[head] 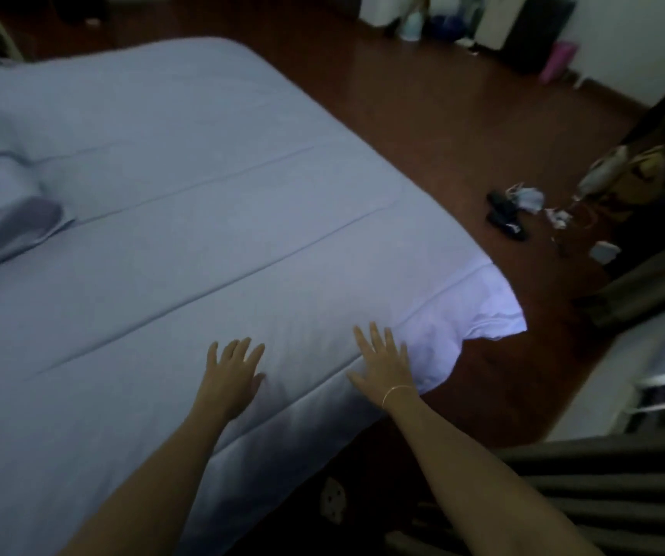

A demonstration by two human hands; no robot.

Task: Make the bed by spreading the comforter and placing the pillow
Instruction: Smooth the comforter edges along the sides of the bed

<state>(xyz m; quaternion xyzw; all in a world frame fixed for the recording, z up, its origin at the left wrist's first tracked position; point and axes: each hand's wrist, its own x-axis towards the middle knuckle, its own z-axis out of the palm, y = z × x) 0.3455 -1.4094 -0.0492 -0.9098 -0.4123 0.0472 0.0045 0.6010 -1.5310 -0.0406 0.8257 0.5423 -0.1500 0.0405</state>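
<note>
**Both palms flat on the comforter near the bed's corner**

A pale blue comforter (170, 218) lies spread over the bed, covering nearly all of the mattress in view. Long shallow creases run across it from lower left toward upper right. Its near right corner (479, 311) hangs off the bed edge over the floor, catching brighter light than the rest.

The left hand (230, 375) rests palm down on the comforter, fingers (238, 349) spread wide and holding nothing. The right hand (383, 367) lies just beside it, closer to the hanging corner, also palm down with its fingers (375, 339) splayed and empty. A thin bracelet (397, 391) circles the right wrist. Both forearms reach in from the bottom of the view.

At the left edge, a pillow (6, 218) in matching blue fabric sits on top of the comforter, well apart from the hands; its darker end points toward the middle of the bed.

The floor (423, 126) is dark reddish wood. On it, to the right of the bed, lies a scatter of small things: dark shoes (507, 216), a crumpled blue cloth (529, 198) and some white scraps too blurred to identify. Bottles and bags stand along the far wall (636, 38), including a pink container (559, 60). Dark padded bars (603, 487) cross the lower right corner.
</note>
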